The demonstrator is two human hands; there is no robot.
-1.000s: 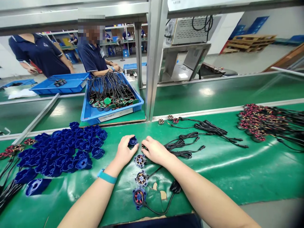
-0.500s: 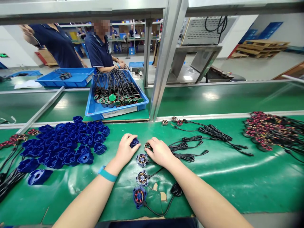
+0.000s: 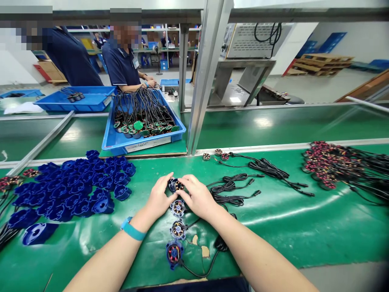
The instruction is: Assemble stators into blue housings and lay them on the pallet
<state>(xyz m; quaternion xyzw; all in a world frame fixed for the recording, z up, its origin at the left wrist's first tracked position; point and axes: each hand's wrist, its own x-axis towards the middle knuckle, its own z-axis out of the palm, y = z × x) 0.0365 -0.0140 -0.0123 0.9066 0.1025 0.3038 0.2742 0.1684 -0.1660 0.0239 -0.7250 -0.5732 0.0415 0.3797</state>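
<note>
My left hand (image 3: 159,194) is closed round a blue plastic housing (image 3: 172,184), which shows between its thumb and fingers. In my right hand (image 3: 196,195) is a small motor stator (image 3: 179,185) with copper windings, pinched between thumb and fingertips and brought up against the housing. My fingers partly hide where the two parts meet. Just below, a column of blue housings with stators in them lies on the green mat: an upper one (image 3: 178,208), a middle one (image 3: 178,229) and a lower one (image 3: 174,253). Black cables (image 3: 229,190) trail to the right.
Many loose blue housings (image 3: 75,184) cover the left of the mat. A heap of wired stators (image 3: 323,164) lies at right. Behind stand a blue tray (image 3: 142,147) of cabled circuit boards and a metal post (image 3: 202,81). Two co-workers (image 3: 120,67) stand beyond the bench.
My right hand has moved left, bringing the stator from beside the housing to against it. The view has shifted slightly to the right.
</note>
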